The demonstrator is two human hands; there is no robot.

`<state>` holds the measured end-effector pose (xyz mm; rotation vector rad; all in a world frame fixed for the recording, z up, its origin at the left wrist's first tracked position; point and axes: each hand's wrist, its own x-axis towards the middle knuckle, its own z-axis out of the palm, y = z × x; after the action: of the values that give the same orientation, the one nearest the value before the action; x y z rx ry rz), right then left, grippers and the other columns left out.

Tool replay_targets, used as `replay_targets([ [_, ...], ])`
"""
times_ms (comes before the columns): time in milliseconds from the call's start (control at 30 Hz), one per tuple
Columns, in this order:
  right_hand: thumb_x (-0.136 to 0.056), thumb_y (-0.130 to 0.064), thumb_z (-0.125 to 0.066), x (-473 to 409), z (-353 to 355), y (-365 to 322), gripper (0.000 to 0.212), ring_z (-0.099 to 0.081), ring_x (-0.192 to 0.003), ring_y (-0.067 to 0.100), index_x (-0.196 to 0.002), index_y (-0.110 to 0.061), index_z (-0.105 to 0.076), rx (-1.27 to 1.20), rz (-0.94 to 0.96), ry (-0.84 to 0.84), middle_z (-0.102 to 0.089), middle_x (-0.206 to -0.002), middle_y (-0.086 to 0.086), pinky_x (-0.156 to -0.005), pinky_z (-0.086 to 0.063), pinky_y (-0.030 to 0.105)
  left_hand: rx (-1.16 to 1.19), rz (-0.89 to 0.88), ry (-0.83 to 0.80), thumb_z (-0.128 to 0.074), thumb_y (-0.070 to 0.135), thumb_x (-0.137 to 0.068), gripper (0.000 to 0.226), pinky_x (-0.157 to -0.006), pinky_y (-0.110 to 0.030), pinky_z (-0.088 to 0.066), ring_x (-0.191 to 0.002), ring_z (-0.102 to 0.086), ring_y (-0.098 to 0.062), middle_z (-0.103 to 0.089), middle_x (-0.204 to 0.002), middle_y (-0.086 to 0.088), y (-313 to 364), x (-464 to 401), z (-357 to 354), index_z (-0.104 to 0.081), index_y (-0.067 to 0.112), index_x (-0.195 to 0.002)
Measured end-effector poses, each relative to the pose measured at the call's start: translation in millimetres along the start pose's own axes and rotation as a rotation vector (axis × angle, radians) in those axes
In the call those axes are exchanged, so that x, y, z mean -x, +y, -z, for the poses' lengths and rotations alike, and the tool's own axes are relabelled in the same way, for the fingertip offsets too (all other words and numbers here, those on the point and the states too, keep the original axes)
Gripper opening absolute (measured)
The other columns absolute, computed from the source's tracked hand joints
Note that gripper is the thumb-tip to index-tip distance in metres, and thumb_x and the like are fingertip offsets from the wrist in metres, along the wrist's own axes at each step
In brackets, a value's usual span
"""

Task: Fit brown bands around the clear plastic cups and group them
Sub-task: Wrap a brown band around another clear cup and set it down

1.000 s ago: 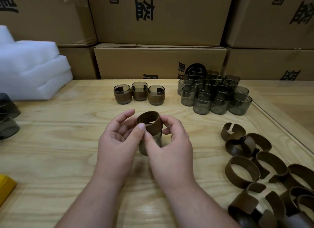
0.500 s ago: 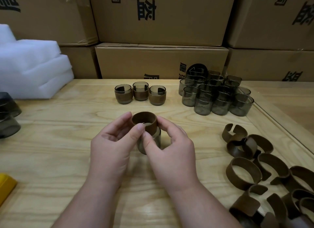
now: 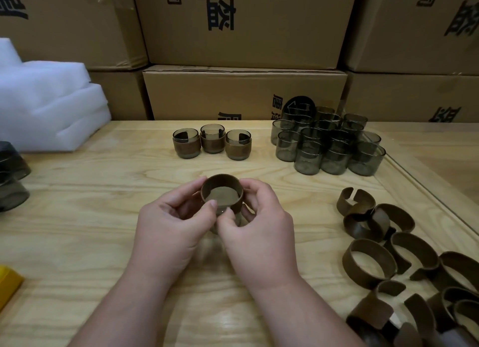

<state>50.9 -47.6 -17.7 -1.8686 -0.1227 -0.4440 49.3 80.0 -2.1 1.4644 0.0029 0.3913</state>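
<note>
frame centre: brown band (image 3: 222, 191) round top of clear cup (image 3: 225, 218) | left hand (image 3: 171, 232) pinching band | right hand (image 3: 261, 236) pinching band | upper centre: three banded cups (image 3: 212, 143) | upper right: bare cups (image 3: 328, 144) | lower right: loose bands (image 3: 404, 263)

Dim, soft overhead light; wide-angle edge distortion.

Pale wooden table (image 3: 77, 243) — grain visible. Behind it, stacked cardboard boxes (image 3: 243, 92) with black print; white foam sheets (image 3: 49, 108) at left.
</note>
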Motion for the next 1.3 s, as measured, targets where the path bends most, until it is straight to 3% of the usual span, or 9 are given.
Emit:
replay_targets([
  [233, -0.086, -0.023, -0.071, -2, 1, 1, 0.030, -0.058, -0.078, -0.008, -0.109, -0.037, -0.059, 0.037, -0.019, -0.008, -0.064, -0.089, -0.019, -0.070, -0.048, 0.009, -0.068, -0.016, 0.000, -0.073, -0.009, -0.083, 0.042, -0.073, -0.009, -0.054, -0.095, -0.076, -0.004, -0.081, -0.093, 0.005, -2, -1, 2, -0.077, 0.022, -0.111],
  [400, -0.083, -0.027, -0.073, -4, 4, 2, 0.025, -0.063, -0.078, -0.006, -0.106, -0.032, -0.066, -0.019, -0.075, -0.007, -0.069, -0.087, -0.019, -0.070, -0.051, 0.011, -0.155, 0.005, 0.026, -0.079, 0.018, -0.070, 0.040, -0.073, -0.003, -0.049, -0.096, -0.072, 0.007, -0.079, -0.095, 0.019, -1, -3, 2, -0.079, 0.030, -0.108],
  [533, -0.072, -0.041, -0.063, -6, 6, 0, 0.037, -0.068, -0.085, -0.008, -0.108, -0.032, -0.071, -0.093, -0.208, 0.034, -0.073, -0.089, -0.028, -0.073, -0.052, 0.014, -0.289, 0.039, -0.012, -0.073, 0.013, -0.086, 0.035, -0.070, 0.004, -0.042, -0.094, -0.065, 0.019, -0.073, -0.092, 0.036, -3, -5, 4, -0.076, 0.045, -0.099],
  [633, -0.077, -0.046, -0.061, -7, 6, 0, 0.042, -0.066, -0.097, -0.009, -0.117, -0.035, -0.067, -0.065, -0.209, -0.010, -0.073, -0.096, -0.026, -0.085, -0.054, 0.017, -0.300, 0.039, -0.030, -0.072, 0.018, -0.092, 0.030, -0.071, 0.004, -0.042, -0.092, -0.064, 0.021, -0.071, -0.090, 0.039, -5, -6, 4, -0.074, 0.044, -0.107],
  [800, -0.083, -0.039, -0.072, -7, 5, 0, 0.057, -0.054, -0.096, -0.027, -0.134, -0.051, -0.049, -0.001, -0.175, -0.157, -0.058, -0.097, -0.042, -0.078, -0.039, -0.004, -0.179, 0.049, -0.010, -0.072, 0.017, -0.094, 0.030, -0.073, -0.001, -0.047, -0.092, -0.069, 0.013, -0.077, -0.096, 0.027, -7, -6, 2, -0.071, 0.037, -0.117],
  [867, -0.083, -0.038, -0.076, -9, 5, 2, 0.054, -0.060, -0.099, -0.019, -0.132, -0.047, -0.056, -0.107, -0.192, -0.100, -0.063, -0.097, -0.039, -0.082, -0.045, 0.003, -0.108, 0.046, -0.007, -0.074, 0.021, -0.091, 0.028, -0.075, -0.006, -0.050, -0.095, -0.071, 0.006, -0.078, -0.107, 0.016, -6, -6, 3, -0.074, 0.035, -0.115],
  [967, -0.077, -0.045, -0.076, -12, 7, 0, 0.035, -0.069, -0.087, -0.006, -0.109, -0.039, -0.065, -0.322, -0.225, 0.054, -0.072, -0.097, -0.027, -0.074, -0.053, 0.013, -0.075, 0.028, -0.112, -0.084, 0.035, -0.081, 0.042, -0.080, -0.012, -0.052, -0.099, -0.071, -0.003, -0.076, -0.116, 0.014, -4, -5, 5, -0.073, 0.033, -0.122],
  [1133, -0.074, -0.053, -0.070, -15, 12, -3, 0.041, -0.074, -0.081, 0.013, -0.099, -0.021, -0.075, -0.533, -0.285, 0.139, -0.079, -0.088, -0.003, -0.073, -0.061, 0.038, -0.042, 0.020, -0.299, -0.082, 0.020, -0.070, 0.069, -0.079, -0.020, -0.056, -0.084, -0.067, -0.010, -0.072, -0.122, 0.013, -4, -4, 3, -0.063, 0.030, -0.135],
  [1300, -0.079, -0.058, -0.060, -15, 14, -4, 0.046, -0.067, -0.072, 0.011, -0.088, -0.016, -0.078, -0.554, -0.272, 0.110, -0.075, -0.077, 0.000, -0.065, -0.052, 0.029, -0.053, 0.028, -0.331, -0.090, 0.026, -0.064, 0.068, -0.080, -0.023, -0.057, -0.081, -0.062, -0.012, -0.069, -0.109, 0.012, -3, -5, 5, -0.070, 0.039, -0.128],
])
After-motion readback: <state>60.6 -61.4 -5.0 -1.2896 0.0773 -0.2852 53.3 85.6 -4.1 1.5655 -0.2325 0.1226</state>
